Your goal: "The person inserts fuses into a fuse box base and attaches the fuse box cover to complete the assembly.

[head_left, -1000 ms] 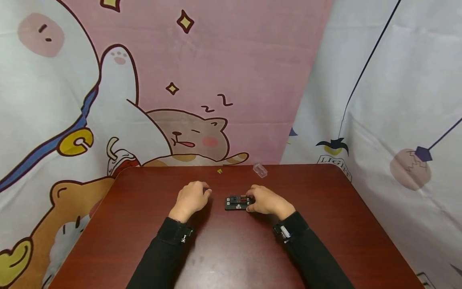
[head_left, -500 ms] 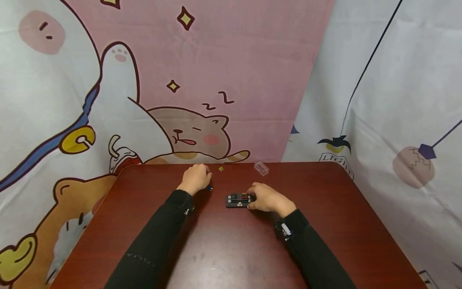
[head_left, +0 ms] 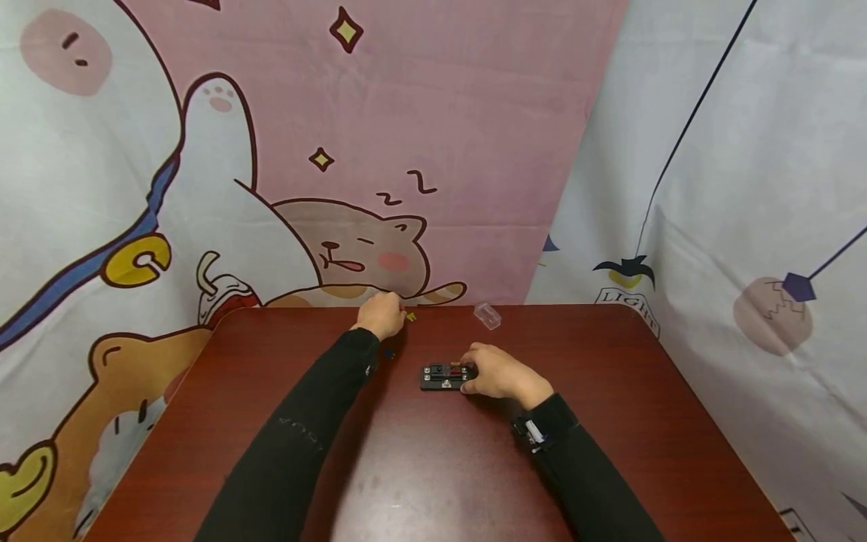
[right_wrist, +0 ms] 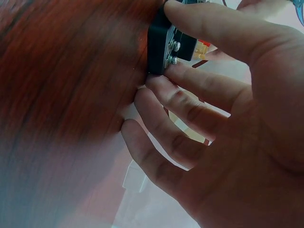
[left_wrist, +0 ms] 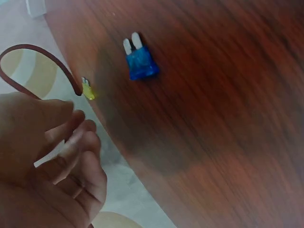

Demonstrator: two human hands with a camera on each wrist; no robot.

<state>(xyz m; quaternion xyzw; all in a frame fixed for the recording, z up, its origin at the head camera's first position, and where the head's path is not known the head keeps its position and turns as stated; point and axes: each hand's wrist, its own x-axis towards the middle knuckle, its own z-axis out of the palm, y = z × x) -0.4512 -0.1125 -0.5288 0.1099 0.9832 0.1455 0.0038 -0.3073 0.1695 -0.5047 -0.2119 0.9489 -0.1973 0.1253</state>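
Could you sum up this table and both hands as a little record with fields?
Table: reddish-brown, wood-grained
Left hand: beside the yellow fuse, holding nothing visible
Right hand: grips the black block by its right end
Blue fuse: on the table, left of the block
Clear box: near the far edge, right of the yellow fuse

The brown table (head_left: 433,459) bears a block (head_left: 442,376) and a clear box (head_left: 488,316). A blue fuse (left_wrist: 141,64) and a yellow fuse (left_wrist: 88,91) lie left of them.
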